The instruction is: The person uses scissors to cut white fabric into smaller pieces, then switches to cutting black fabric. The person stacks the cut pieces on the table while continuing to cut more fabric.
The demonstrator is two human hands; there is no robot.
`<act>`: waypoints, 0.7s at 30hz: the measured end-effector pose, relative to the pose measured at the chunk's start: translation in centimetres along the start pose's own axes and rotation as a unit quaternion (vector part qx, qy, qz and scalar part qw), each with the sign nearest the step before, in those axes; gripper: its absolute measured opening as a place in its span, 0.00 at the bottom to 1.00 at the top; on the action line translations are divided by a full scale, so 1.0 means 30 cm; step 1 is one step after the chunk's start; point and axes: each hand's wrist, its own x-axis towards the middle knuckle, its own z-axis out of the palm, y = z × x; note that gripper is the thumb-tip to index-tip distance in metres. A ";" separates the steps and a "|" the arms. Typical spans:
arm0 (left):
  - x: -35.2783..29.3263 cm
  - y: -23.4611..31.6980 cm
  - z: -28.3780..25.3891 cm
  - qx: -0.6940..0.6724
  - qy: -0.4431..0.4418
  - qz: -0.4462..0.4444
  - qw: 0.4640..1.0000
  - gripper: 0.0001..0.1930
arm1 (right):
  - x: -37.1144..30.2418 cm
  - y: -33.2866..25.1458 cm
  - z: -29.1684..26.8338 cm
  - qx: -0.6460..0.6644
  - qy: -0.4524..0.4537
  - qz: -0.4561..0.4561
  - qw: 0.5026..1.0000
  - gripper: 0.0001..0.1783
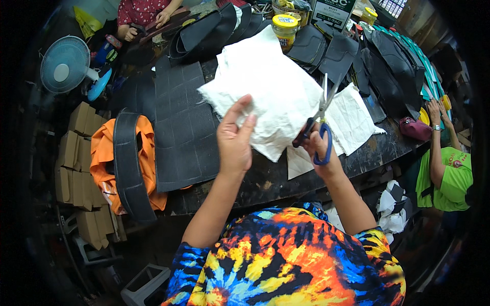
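A white cloth (270, 81) with frayed edges is held up over the table, its near edge between the thumb and fingers of my left hand (237, 140). My right hand (324, 158) grips a pair of scissors (322, 109) by the dark blue handles. Their blades point away from me and stand apart, close to the cloth's right edge. Beneath and to the right, more white cloth (354, 120) lies on the dark table (260, 183). Part of my right fingers is hidden behind the handles.
Left of my hands lie a black sheet (184, 122) with pale grid lines, and a black strap (127, 158) over orange fabric (102, 168). Behind stand a yellow-lidded jar (285, 31) and black cut pieces (339, 53). Co-workers in red (140, 13) and green (451, 178) are nearby.
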 end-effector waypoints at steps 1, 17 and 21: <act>-0.013 -0.019 0.024 0.007 -0.030 0.005 1.000 0.24 | 0.008 0.015 0.019 0.056 0.062 0.053 0.995 0.37; 0.168 0.059 -0.126 0.059 -0.262 -0.252 0.930 0.32 | 0.071 -0.160 -0.108 -0.022 0.027 0.067 0.997 0.40; 0.204 0.050 -0.065 0.157 -0.329 -0.267 0.892 0.26 | 0.064 -0.175 -0.133 -0.192 0.021 0.018 0.981 0.23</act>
